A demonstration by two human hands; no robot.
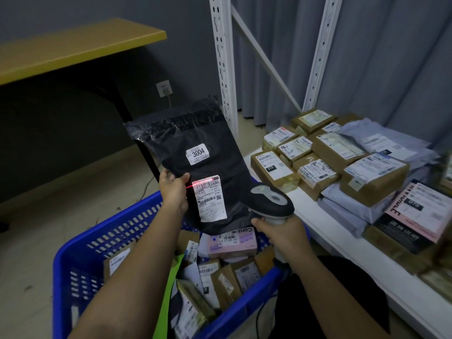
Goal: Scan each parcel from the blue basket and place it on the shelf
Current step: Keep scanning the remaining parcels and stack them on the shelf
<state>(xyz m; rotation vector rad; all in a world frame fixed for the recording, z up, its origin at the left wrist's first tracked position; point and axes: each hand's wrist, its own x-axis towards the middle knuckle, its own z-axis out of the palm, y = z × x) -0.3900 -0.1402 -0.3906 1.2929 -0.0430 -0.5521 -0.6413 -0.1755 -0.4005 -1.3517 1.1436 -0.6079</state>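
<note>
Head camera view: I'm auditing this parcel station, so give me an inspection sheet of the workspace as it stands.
Surface: white shelf, loaded with cardboard boxes and grey mailers.
Job's things: black poly mailer held up above the blue basket; red scan line on its shipping label; basket full of parcels.
Clutter: nothing seen.
Grips: left hand holds the mailer's edge; right hand holds the barcode scanner.
Cables: cord from wall socket.
Surroundings: yellow-topped table, grey curtain.

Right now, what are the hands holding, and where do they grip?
The left hand pinches the black parcel bag at its left edge. The right hand grips the scanner by its handle.
</note>
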